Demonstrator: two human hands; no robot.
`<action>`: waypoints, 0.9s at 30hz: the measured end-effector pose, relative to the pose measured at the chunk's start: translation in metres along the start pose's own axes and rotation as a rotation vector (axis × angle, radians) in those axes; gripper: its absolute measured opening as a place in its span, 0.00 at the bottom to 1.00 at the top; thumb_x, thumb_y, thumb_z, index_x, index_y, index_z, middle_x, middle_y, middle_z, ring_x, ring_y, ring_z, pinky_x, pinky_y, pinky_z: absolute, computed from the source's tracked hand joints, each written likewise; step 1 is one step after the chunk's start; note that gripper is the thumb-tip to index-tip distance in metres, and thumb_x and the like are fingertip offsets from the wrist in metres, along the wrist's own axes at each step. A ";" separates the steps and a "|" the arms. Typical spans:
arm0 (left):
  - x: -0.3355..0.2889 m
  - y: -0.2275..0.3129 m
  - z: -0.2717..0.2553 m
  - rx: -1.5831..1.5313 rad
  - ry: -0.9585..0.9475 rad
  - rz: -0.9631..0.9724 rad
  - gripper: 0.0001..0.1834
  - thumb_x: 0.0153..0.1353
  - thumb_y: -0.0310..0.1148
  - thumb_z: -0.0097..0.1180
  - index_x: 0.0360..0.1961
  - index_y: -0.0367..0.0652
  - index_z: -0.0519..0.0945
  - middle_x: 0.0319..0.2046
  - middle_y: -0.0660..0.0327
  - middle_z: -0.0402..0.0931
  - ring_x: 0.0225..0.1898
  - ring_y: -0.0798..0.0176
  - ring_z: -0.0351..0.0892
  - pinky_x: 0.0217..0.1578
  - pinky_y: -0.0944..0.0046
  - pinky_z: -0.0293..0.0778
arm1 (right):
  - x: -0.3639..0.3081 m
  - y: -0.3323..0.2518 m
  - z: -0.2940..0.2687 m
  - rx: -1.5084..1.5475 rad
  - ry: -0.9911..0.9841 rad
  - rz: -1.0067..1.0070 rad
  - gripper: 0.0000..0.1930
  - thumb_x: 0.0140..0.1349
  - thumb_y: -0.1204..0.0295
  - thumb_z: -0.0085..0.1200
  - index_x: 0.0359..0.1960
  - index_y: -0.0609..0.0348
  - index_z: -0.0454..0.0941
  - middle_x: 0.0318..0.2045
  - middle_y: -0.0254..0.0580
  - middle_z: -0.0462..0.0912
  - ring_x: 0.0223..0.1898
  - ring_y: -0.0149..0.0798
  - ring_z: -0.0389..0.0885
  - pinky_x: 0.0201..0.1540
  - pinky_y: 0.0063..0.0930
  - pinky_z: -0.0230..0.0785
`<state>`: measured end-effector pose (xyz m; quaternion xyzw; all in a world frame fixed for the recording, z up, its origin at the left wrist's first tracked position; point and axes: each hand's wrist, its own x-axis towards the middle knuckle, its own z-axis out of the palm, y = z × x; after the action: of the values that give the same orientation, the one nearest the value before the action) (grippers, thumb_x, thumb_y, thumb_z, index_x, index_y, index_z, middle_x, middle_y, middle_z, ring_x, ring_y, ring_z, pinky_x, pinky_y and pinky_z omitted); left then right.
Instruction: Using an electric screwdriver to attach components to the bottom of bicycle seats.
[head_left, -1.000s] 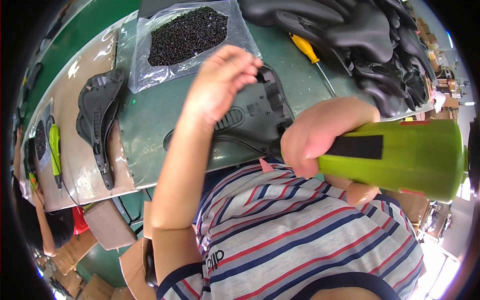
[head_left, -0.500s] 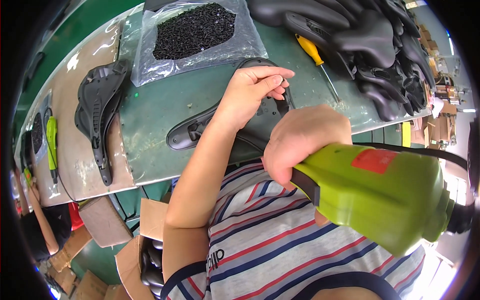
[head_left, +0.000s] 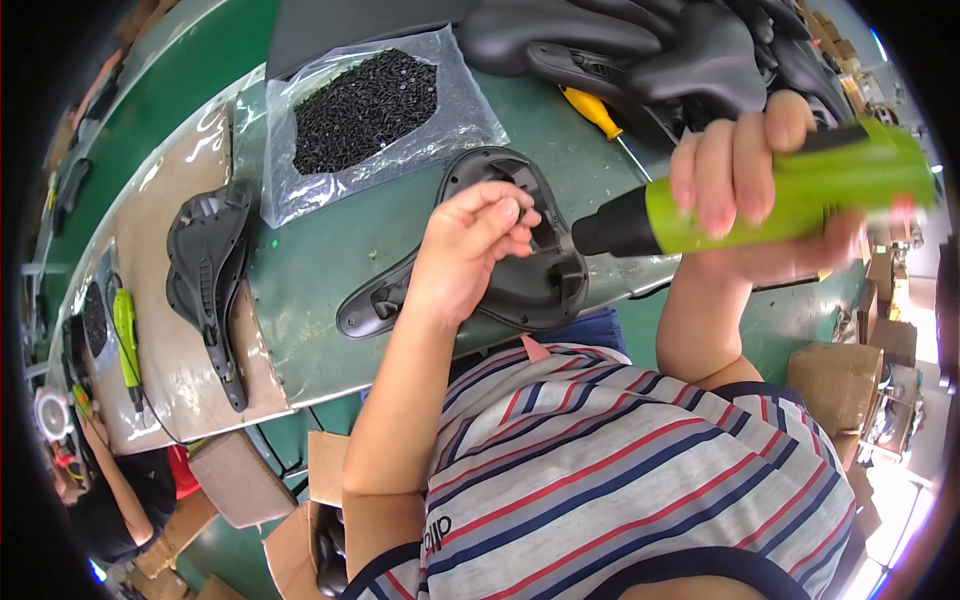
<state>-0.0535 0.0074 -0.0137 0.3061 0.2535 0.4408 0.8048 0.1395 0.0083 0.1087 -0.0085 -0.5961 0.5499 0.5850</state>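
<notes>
A black bicycle saddle (head_left: 535, 292) lies underside up on the green table in front of me, its nose toward the left. Just over it, my left hand (head_left: 465, 245) is closed in a pinch; what its fingertips hold, if anything, is too small to make out. My right hand (head_left: 735, 175) is wrapped around a green electric screwdriver (head_left: 655, 215), held sideways to the right of the saddle. Its black front end points left at the saddle's wide rear part, and the bit cannot be made out. The tool's back end is smeared by motion.
Beyond the saddle lies a clear plastic bag (head_left: 470, 120) with a heap of black screws (head_left: 365, 110). Piled saddles (head_left: 690, 70) and a yellow-handled screwdriver (head_left: 592, 110) are at the far right. Another saddle (head_left: 210, 280) lies left. A co-worker's arm (head_left: 120, 490) shows at far left.
My right hand has swung the electric screwdriver up and away from my chest, its front end now toward the saddle. My left hand stays pinched over the saddle. The whole view has shifted.
</notes>
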 end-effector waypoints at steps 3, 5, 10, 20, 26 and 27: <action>-0.014 -0.002 0.005 -0.027 0.006 -0.003 0.08 0.60 0.30 0.51 0.37 0.36 0.76 0.29 0.60 0.76 0.27 0.73 0.74 0.30 0.72 0.74 | -0.006 -0.002 -0.016 0.122 0.181 -0.011 0.27 0.56 0.48 0.47 0.43 0.61 0.63 0.23 0.33 0.67 0.23 0.31 0.65 0.32 0.29 0.56; -0.017 0.000 0.006 0.023 -0.041 0.054 0.08 0.61 0.29 0.50 0.37 0.36 0.76 0.29 0.61 0.76 0.27 0.73 0.74 0.29 0.72 0.74 | -0.009 -0.001 -0.023 0.136 0.236 -0.025 0.27 0.56 0.49 0.46 0.43 0.61 0.63 0.23 0.32 0.67 0.22 0.31 0.64 0.32 0.28 0.54; -0.023 0.000 0.009 0.102 -0.010 0.052 0.06 0.59 0.26 0.52 0.37 0.36 0.75 0.27 0.61 0.76 0.26 0.72 0.74 0.27 0.74 0.72 | -0.012 0.006 -0.028 0.180 0.267 -0.007 0.27 0.56 0.49 0.45 0.44 0.62 0.63 0.22 0.32 0.67 0.23 0.30 0.64 0.33 0.29 0.55; -0.023 0.002 0.025 0.213 0.071 -0.019 0.06 0.57 0.20 0.51 0.36 0.37 0.75 0.25 0.62 0.76 0.26 0.73 0.75 0.25 0.76 0.70 | -0.018 0.003 -0.021 0.007 0.021 -0.018 0.29 0.55 0.47 0.46 0.45 0.60 0.62 0.23 0.32 0.68 0.24 0.30 0.67 0.31 0.28 0.59; -0.019 -0.004 0.029 0.467 0.127 0.028 0.07 0.57 0.20 0.51 0.37 0.36 0.75 0.27 0.60 0.79 0.28 0.73 0.77 0.29 0.75 0.71 | -0.029 0.002 -0.025 0.061 0.141 0.069 0.29 0.55 0.46 0.47 0.44 0.60 0.61 0.22 0.31 0.69 0.21 0.30 0.71 0.28 0.26 0.63; -0.016 -0.006 0.026 0.598 0.156 0.092 0.08 0.56 0.20 0.51 0.38 0.36 0.75 0.28 0.58 0.80 0.29 0.72 0.77 0.30 0.74 0.72 | -0.031 0.000 -0.023 0.059 0.142 0.075 0.29 0.55 0.46 0.47 0.44 0.60 0.61 0.22 0.31 0.69 0.21 0.30 0.71 0.28 0.26 0.63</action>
<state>-0.0402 -0.0163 0.0025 0.5057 0.4186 0.4050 0.6364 0.1655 0.0029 0.0803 -0.0524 -0.5358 0.5869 0.6047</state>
